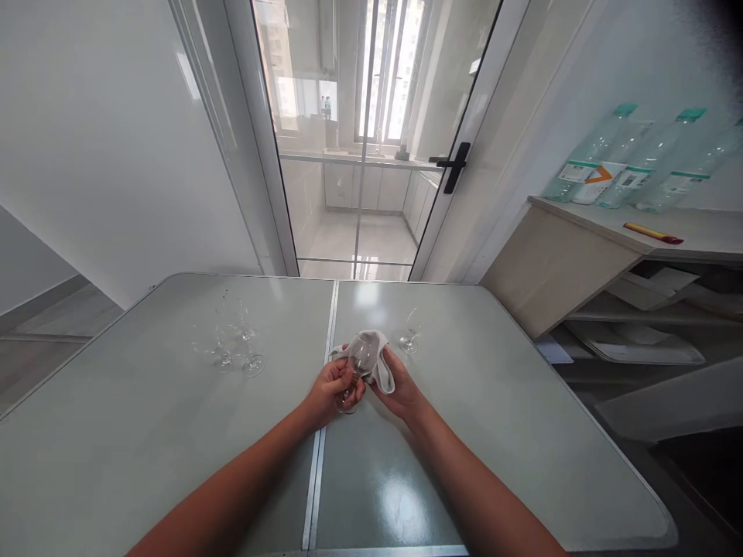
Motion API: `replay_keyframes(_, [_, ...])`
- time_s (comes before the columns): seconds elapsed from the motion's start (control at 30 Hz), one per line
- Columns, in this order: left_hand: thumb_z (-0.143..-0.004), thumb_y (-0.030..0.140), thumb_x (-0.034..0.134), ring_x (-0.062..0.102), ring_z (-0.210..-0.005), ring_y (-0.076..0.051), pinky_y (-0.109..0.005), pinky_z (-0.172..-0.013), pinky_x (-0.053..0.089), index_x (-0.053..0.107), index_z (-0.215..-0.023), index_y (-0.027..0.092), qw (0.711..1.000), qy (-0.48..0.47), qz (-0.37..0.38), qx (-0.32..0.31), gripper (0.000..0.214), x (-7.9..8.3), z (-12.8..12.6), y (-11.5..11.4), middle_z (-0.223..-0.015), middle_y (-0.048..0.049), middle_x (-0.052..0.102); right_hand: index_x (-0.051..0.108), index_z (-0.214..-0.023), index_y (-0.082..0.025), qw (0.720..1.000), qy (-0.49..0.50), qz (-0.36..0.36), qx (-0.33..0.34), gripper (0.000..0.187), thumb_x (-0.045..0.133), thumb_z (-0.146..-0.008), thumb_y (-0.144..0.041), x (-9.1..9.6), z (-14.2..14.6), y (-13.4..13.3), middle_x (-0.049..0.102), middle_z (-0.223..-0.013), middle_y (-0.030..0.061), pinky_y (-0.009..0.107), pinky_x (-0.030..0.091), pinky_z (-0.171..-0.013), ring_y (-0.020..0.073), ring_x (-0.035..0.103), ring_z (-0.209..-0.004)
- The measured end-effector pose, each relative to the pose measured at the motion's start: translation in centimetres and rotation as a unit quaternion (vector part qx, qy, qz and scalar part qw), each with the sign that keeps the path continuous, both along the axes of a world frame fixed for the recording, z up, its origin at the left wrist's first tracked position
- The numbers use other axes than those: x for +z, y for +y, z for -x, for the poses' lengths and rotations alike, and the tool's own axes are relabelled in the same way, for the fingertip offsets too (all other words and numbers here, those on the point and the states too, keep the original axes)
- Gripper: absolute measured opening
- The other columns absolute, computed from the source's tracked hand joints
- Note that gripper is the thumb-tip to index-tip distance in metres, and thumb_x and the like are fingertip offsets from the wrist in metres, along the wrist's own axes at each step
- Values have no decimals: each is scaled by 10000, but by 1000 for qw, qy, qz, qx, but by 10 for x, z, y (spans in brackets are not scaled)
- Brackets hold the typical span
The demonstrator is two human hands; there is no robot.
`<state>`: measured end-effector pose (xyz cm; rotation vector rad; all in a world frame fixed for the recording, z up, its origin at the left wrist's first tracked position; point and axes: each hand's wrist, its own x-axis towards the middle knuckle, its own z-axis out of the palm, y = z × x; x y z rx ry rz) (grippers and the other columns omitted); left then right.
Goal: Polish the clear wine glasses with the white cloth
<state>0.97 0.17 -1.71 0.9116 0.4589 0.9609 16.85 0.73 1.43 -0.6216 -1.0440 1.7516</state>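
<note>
My left hand (332, 388) is closed round the stem of a clear wine glass (361, 357), held above the middle of the grey folding table (174, 433). My right hand (400, 388) grips a white cloth (378, 350) that wraps the glass bowl. Another wine glass (411, 334) stands on the table just beyond my right hand. A group of wine glasses (235, 344) stands to the left of my hands.
A glass sliding door (371, 139) with a black handle (453, 164) is behind the table. At the right a wooden shelf unit (557, 259) carries several plastic bottles (630, 158) and a red-tipped pen (653, 232).
</note>
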Motion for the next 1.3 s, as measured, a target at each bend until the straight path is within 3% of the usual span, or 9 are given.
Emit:
replay_keyframes(0.3, [-813, 499, 756, 450, -399, -63, -195, -412, 274, 568, -730, 120, 1000, 24, 9, 8, 431, 1, 0, 0, -596, -55, 637, 624, -1208, -200, 996, 87, -29, 13, 670, 829, -685, -567, -9, -7, 3, 710, -1131, 122, 349, 574, -708, 281, 700, -918])
replay_keyframes(0.47, [-811, 486, 758, 438, -396, -58, -192, -398, 268, 564, -689, 120, 999, 36, 13, 14, 432, 0, 1, -1, -592, -53, 631, 579, -1229, -231, 995, 81, -21, 58, 614, 849, -710, -417, -2, -6, 1, 663, -1264, 116, 335, 578, -679, 226, 706, -823])
replay_keyframes(0.7, [-819, 463, 746, 269, -336, -22, -167, -358, 189, 556, -785, 164, 992, 1, 86, -91, 356, -4, 4, -1, -550, 30, 552, 568, -1208, -266, 996, 67, -23, 54, 700, 925, -607, -304, 11, -8, -3, 684, -1137, 57, 340, 551, -818, 221, 675, -934])
replay_keyframes(0.83, [-884, 460, 676, 377, -418, -60, -198, -437, 270, 477, -675, 175, 989, 113, -71, 70, 405, -6, 1, -2, -558, 10, 547, 605, -1110, -252, 998, 58, -35, -5, 535, 889, -658, -299, 8, -4, -3, 671, -1063, 33, 297, 542, -731, 190, 652, -856])
replay_keyframes(0.93, [-867, 378, 700, 437, -528, -99, -232, -540, 324, 438, -605, 188, 924, 243, -209, 209, 417, -7, 1, -4, -566, 17, 505, 620, -1056, -233, 994, 20, -38, -97, 425, 861, -711, -290, 6, 1, -3, 667, -1054, 34, 279, 531, -723, 182, 638, -869])
replay_keyframes(1.03, [-844, 312, 712, 385, -528, -101, -248, -554, 293, 486, -592, 187, 881, 308, -252, 255, 360, -7, 1, -8, -553, 26, 460, 616, -1032, -227, 984, -18, -48, -172, 442, 885, -680, -236, 7, 2, -3, 670, -1031, 29, 275, 527, -766, 181, 630, -906])
replay_keyframes(1.1, [-855, 326, 702, 411, -523, -103, -245, -537, 296, 479, -602, 187, 911, 271, -216, 225, 365, -5, -1, -10, -560, 18, 484, 604, -1040, -237, 985, -11, -55, -161, 484, 897, -655, -220, 8, 1, -3, 664, -1036, 24, 279, 532, -764, 181, 631, -903])
replay_keyframes(1.2, [-889, 414, 667, 381, -427, -71, -226, -458, 282, 489, -671, 183, 985, 134, -80, 67, 364, -1, -5, -10, -590, 4, 557, 565, -1134, -271, 994, 39, -49, -86, 591, 898, -646, -243, 9, -2, -4, 654, -1045, 18, 299, 546, -752, 187, 639, -883])
replay_keyframes(1.3, [-874, 431, 691, 283, -355, -25, -195, -395, 229, 544, -790, 169, 997, 35, 42, -51, 312, 3, -6, -6, -612, 13, 582, 534, -1172, -284, 996, 65, -37, -41, 648, 899, -636, -272, 6, -3, -5, 649, -1032, 17, 297, 554, -703, 190, 643, -851])
